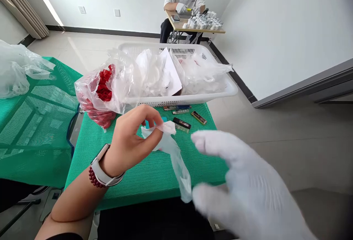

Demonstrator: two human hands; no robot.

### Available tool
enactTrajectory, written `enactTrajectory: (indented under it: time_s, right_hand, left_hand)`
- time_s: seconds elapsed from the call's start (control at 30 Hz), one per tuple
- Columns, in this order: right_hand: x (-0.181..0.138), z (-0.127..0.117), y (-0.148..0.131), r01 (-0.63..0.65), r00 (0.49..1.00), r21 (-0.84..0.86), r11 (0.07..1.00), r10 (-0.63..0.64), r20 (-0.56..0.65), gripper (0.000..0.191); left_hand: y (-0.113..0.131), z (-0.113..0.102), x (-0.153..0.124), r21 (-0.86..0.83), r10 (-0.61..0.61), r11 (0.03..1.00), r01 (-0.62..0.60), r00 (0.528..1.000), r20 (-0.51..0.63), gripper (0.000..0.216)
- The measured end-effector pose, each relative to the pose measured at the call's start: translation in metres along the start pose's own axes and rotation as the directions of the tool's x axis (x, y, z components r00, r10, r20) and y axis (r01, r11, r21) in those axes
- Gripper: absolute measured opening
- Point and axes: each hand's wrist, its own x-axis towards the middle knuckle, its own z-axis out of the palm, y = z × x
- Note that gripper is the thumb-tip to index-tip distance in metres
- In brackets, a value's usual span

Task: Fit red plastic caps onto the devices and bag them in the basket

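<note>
The thumb and forefinger of the bare left hand (131, 135) are closed in a pinch on a thin, translucent white plastic film strip (178, 159), held by its upper end, presumably because limp film hangs straight this way. The strip is suspended above the near half of the green mesh table covering (132, 186). The white-gloved right hand (248, 185) is blurred; its fingers and thumb are spread wide, with nothing seen between them. Contact between its thumb and the strip's lower end cannot be told. Beyond the strip, a flat black rectangular piece (181, 123) is laid down, probably for stability. Farther off, loose bags appear to be contained by a white perforated plastic basket (165, 102). At left, red plastic pieces (104, 89) are bagged, likely against scattering.
</note>
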Motion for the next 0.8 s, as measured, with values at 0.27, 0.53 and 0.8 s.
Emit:
enactTrajectory:
  time_s: [0.27, 0.53, 0.8]
  right_hand:
    - [-0.003, 0.041, 0.026, -0.317, 0.943, -0.076, 0.945, 0.306, -0.128, 0.044]
    - [0.028, 0.019, 0.010, -0.362, 0.893, 0.384, 0.850, 0.434, -0.120, 0.040]
    - [0.029, 0.018, 0.000, -0.035, 0.999, 0.507, 0.861, 0.033, 0.012, 0.037]
  left_hand:
    - [0.002, -0.009, 0.005, -0.045, 0.040, 0.998, -0.036, 0.995, 0.095, 0.008]
    - [0.004, -0.015, 0.008, -0.146, 0.131, 0.986, -0.082, 0.920, 0.370, 0.012]
    - [0.003, -0.002, 0.003, -0.038, 0.126, 0.992, -0.120, 0.957, 0.259, 0.013]
